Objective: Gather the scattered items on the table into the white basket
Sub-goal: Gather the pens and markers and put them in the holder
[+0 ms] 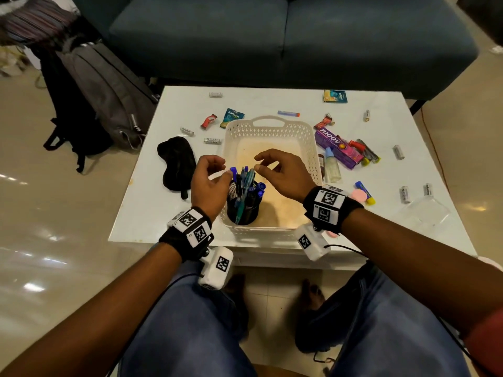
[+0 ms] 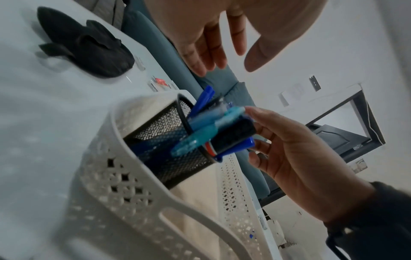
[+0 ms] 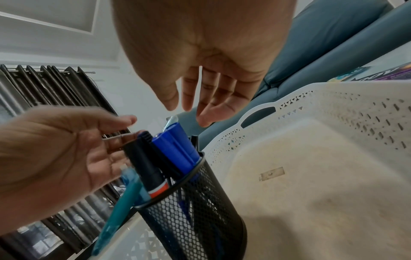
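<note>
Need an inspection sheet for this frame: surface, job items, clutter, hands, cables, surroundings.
Surface: white table, low, glossy.
Job's things: white basket mid-table, its floor stained; black mesh pen cup full of pens stands in its near left corner. Outside the basket: purple moov box, batteries, sachets, small bottle, glue stick, black eye mask.
Clutter: clear plastic box at the right edge.
Grippers: left hand and right hand over the pen tops, fingers loose, holding nothing.
Cables: thin black lead from the right wrist camera.
Surroundings: blue sofa behind, grey backpack on the floor at left.
</note>
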{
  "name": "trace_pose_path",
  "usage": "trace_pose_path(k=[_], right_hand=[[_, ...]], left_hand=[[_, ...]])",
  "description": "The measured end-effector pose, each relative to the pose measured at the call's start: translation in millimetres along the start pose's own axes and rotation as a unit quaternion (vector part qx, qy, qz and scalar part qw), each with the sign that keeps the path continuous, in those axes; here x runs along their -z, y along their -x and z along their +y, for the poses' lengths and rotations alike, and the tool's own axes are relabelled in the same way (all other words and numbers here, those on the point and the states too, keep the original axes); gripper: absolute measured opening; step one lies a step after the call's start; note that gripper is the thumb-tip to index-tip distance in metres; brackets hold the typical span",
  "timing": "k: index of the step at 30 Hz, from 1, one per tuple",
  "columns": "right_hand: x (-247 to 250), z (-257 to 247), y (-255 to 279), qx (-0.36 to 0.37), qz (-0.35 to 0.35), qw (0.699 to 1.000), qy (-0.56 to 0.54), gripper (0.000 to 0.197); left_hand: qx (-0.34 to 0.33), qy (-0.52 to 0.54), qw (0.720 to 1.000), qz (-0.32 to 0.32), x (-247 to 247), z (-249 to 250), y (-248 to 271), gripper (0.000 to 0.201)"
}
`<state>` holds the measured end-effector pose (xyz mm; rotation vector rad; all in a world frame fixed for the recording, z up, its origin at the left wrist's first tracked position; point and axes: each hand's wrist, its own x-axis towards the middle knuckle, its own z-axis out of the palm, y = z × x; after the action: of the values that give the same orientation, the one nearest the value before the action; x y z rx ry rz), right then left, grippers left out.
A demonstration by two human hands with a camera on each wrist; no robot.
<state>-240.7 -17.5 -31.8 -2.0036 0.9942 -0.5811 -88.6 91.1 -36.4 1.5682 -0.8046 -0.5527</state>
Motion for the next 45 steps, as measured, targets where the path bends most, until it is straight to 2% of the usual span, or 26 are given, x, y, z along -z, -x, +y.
trace_pose_path(k=[4, 6, 8, 13, 17, 21, 27, 31, 33, 37, 45], right_hand=[[-1, -9, -7, -0.003, -0.041, 0.999, 0.021, 0.033], [-3, -14, -12, -0.01, -0.079, 0.995, 0.056, 0.029], [-4, -19, -16, -0.009, -0.097, 0.992, 0.078, 0.022], [-1, -28, -22, 0.003, -0.086, 0.992, 0.096, 0.014], [19, -41, -24, 0.038, -0.015, 0.996, 0.076, 0.014], [31, -59, -21, 0.088, 0.029, 0.995, 0.047, 0.015], [4, -63, -12, 0.11, -0.057, 0.987, 0.099, 0.013], [-14, -65, -3, 0.151, -0.124, 0.966, 0.169, 0.015], [-16, -65, -2, 0.16, -0.126, 0.959, 0.196, 0.017], [-7, -59, -4, 0.134, -0.102, 0.967, 0.192, 0.016], [-16, -59, 3, 0.153, -0.142, 0.946, 0.247, 0.022]], left_hand=[[0.042, -0.092, 0.992, -0.07, 21, -2, 1, 0.017], [0.067, -0.122, 0.983, -0.116, 27, -2, 6, 0.017], [0.064, -0.156, 0.974, -0.154, 30, -2, 10, 0.021], [0.073, -0.202, 0.95, -0.227, 30, -5, 17, 0.027], [0.044, -0.237, 0.942, -0.235, 29, -4, 20, 0.019], [0.053, -0.229, 0.944, -0.23, 32, -5, 15, 0.016], [0.103, -0.178, 0.964, -0.17, 40, -8, 5, 0.027], [0.128, -0.17, 0.958, -0.191, 38, -10, 5, 0.036], [0.131, -0.179, 0.953, -0.209, 36, -9, 5, 0.039], [0.142, -0.19, 0.947, -0.219, 30, -10, 5, 0.049], [0.141, -0.198, 0.943, -0.228, 23, -14, 4, 0.056]])
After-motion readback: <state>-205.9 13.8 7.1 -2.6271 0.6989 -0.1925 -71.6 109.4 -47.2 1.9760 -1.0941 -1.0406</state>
